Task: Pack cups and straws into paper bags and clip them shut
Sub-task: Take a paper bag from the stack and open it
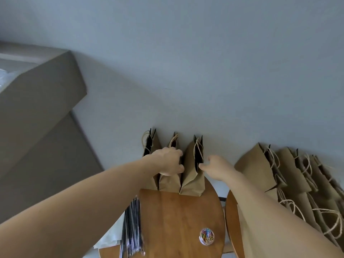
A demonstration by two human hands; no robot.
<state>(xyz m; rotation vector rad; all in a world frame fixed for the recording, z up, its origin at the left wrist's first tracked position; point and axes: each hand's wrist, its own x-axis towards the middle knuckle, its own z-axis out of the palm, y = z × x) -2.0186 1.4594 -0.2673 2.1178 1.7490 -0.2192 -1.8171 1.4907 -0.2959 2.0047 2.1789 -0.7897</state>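
Forearms reach far: the upright brown paper bag stands between left hand and right hand, fingers curled at its sides, grip unclear.

Both bare arms reach from the bottom corners toward the middle of the frame. The left forearm runs up from the lower left, ending in the left hand, which is seen from the back, palm down, its fingers curled over toward the right; whether they grip anything is hidden. The right forearm rises from the lower right. The right hand sits just right of centre, loosely curled, its thumb pointing left with a gap to the forefinger. The hands are near each other, not touching.
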